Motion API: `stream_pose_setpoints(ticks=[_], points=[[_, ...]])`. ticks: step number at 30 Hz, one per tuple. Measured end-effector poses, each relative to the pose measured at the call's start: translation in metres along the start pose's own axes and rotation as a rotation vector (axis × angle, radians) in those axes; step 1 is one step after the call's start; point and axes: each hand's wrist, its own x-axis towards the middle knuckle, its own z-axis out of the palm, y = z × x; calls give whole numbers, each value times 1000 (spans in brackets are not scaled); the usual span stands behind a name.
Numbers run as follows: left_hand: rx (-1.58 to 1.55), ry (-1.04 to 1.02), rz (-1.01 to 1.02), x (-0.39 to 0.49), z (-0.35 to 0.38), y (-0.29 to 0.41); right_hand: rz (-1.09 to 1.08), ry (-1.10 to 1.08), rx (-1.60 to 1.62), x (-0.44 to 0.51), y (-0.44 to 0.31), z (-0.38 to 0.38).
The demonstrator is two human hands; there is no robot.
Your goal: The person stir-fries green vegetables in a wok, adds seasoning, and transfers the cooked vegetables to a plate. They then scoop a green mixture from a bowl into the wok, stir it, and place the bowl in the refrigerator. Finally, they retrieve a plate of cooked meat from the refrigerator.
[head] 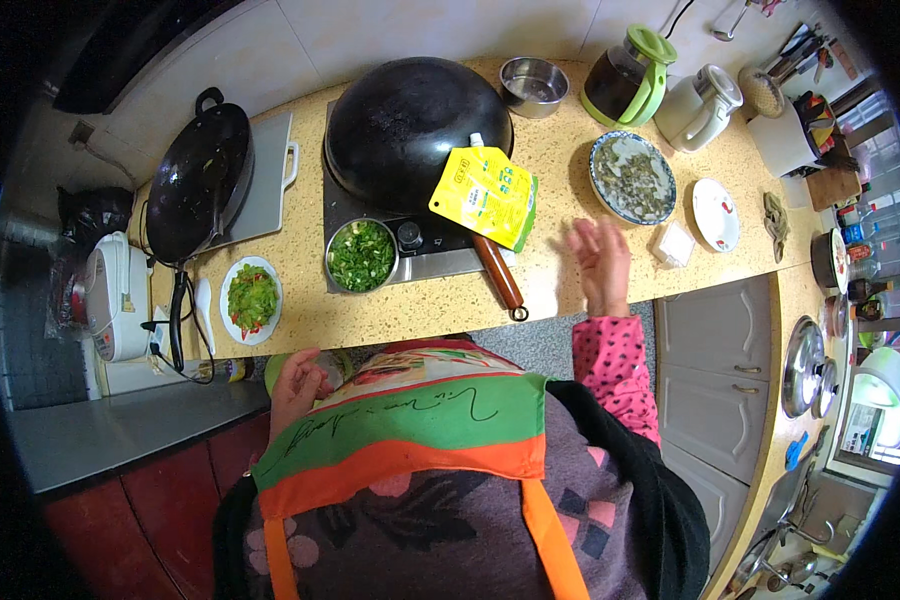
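Note:
My right hand [604, 255] hovers over the counter's front edge, fingers apart and holding nothing. It is nearest to a blue-rimmed bowl [672, 196] of greyish, wet-looking food pieces. To its left, a yellow spouted pouch [487, 196] leans on a black wok [416, 127] that looks bottom up on a cooktop [427, 268]. The wok's wooden handle [499, 279] points towards me. My left hand [298, 384] hangs just below the counter edge, fingers loosely curled, with nothing seen in it. Above it stand a plate of chopped green and red peppers [252, 298] and a metal bowl of chopped greens [361, 256].
A second wok [202, 176] and a rice cooker [116, 300] stand on the left. At the back are a steel pot [534, 86], a green-handled glass jug [630, 79] and a pale kettle [696, 109]. A small white box [673, 245] and an oval dish [716, 214] sit right.

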Motion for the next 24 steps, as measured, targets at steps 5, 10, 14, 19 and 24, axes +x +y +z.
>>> stream_pose_setpoints(ticks=[5, 10, 14, 19, 24], points=[[-3, -3, -37, 6, 8, 10, -41, -7, 200, 56, -21, -53], [-7, 32, -27, -3, 10, 14, -54, 74, 49, 62, -33, -36], [-40, 46, -5, 0, 11, 15, -75, 107, 7, 76, -37, -42], [-63, 51, -1, 5, 15, 23, -44, 84, -135, 69, -55, -43], [-95, 22, 31, 13, 24, 37, -24, -27, -275, 38, -98, -9]])
